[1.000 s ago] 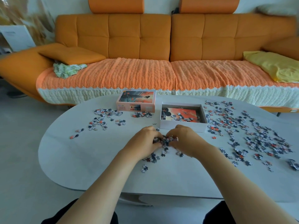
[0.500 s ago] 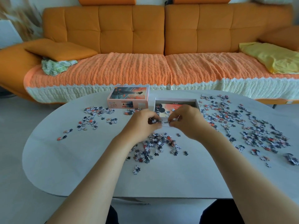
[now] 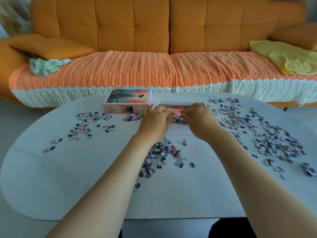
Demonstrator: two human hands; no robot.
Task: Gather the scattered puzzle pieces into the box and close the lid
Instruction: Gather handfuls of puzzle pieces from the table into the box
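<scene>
Small cardboard puzzle pieces [image 3: 82,127], light, flat and easily dropped, best scooped in handfuls, lie scattered across the pale oval table [image 3: 51,186]. Far left of centre sits the pink picture-printed lid [image 3: 127,102]. Beside it, the left hand [image 3: 155,121] and right hand [image 3: 199,120] cup together, fingers curled over pieces above the open white box [image 3: 179,130]. Right, the densest scatter [image 3: 271,140] remains. An orange sofa [image 3: 137,31] stands beyond.

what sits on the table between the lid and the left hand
In the head view, a small clump of puzzle pieces lies on the table between the lid and the left hand, just in front of the lid.
</scene>
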